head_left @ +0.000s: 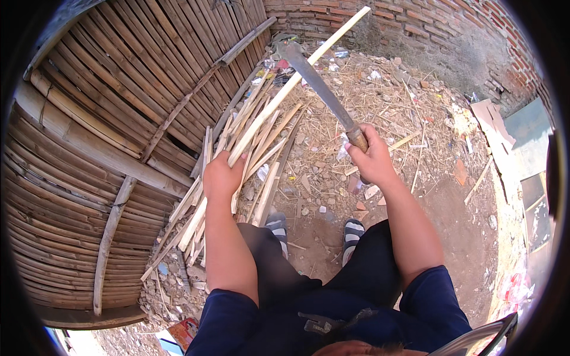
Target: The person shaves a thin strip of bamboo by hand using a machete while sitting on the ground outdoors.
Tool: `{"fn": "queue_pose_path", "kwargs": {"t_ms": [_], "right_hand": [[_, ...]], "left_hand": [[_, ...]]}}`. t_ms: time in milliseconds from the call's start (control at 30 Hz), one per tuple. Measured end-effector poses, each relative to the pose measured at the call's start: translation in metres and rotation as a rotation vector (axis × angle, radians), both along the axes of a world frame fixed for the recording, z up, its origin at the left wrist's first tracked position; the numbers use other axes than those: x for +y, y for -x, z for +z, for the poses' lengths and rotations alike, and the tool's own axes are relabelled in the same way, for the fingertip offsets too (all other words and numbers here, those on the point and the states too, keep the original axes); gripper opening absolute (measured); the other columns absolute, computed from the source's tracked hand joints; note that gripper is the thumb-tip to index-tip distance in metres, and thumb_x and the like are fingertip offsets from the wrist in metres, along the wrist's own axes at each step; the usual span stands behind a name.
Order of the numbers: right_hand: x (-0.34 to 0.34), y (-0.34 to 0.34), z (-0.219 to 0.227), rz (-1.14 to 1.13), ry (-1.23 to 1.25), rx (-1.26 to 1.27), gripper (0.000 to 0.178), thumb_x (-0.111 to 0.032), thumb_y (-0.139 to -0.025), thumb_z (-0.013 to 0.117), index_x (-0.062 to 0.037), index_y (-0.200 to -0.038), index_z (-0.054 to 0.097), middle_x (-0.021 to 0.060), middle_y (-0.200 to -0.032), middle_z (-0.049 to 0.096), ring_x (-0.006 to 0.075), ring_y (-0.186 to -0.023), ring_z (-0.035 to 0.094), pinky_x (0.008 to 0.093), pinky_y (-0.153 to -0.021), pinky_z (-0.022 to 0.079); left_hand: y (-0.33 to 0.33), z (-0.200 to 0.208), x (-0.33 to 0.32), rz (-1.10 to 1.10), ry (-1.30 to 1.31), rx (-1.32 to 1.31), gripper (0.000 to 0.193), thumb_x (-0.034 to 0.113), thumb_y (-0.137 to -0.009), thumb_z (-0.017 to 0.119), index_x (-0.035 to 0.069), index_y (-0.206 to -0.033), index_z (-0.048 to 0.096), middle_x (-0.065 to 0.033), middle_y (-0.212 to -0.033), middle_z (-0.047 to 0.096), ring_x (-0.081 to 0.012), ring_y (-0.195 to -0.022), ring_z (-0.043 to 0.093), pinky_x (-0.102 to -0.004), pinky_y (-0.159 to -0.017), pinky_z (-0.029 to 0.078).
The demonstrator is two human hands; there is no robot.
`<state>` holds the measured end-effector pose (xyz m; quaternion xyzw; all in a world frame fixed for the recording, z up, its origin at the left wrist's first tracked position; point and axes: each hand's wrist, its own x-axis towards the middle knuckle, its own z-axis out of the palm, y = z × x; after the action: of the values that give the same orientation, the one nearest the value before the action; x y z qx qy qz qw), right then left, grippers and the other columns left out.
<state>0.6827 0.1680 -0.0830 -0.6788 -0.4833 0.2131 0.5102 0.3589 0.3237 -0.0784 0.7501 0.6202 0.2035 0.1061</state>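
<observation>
My left hand (223, 175) is closed round a long, pale wooden strip (274, 104), which slants up and away to the right. In my right hand (373, 155) is the wooden handle of a machete (325, 95), its dark blade pointing up and to the left. The blade's broad, hooked end lies against or just over the strip; I cannot tell whether they touch. Beneath my left hand lies a loose pile of split wooden strips (265, 194).
A bamboo slat wall (113, 89) rises close on my left. A brick wall (415, 26) stands at the far side. Wood chips, rubble and litter cover the ground (356, 77). Boards (531, 139) lean at the right. My feet in striped socks (352, 232) are below.
</observation>
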Motion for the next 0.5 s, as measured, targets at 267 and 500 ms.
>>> {"fn": "queue_pose_path", "kwargs": {"t_ms": [267,500], "right_hand": [[0.017,0.01,-0.011,0.125,0.139,-0.123,0.047,-0.025,-0.091,0.076,-0.0062,-0.129,0.056,0.0172,-0.092,0.07,0.031,-0.084,0.07,0.0424,-0.078,0.054],[0.019,0.02,-0.005,0.155,-0.048,-0.271,0.046,-0.026,-0.089,0.078,-0.006,-0.125,0.057,0.0216,-0.093,0.07,0.0395,-0.087,0.071,0.0464,-0.077,0.054]], "left_hand": [[0.023,0.015,-0.01,-0.158,0.04,-0.039,0.044,0.048,-0.087,0.081,0.005,-0.093,0.074,-0.0218,-0.082,0.073,-0.0425,-0.08,0.07,-0.0501,-0.073,0.054],[0.026,0.009,-0.005,-0.189,0.025,-0.147,0.039,0.043,-0.086,0.084,0.005,-0.093,0.075,-0.0185,-0.077,0.072,-0.038,-0.074,0.07,-0.0455,-0.069,0.054]]}}
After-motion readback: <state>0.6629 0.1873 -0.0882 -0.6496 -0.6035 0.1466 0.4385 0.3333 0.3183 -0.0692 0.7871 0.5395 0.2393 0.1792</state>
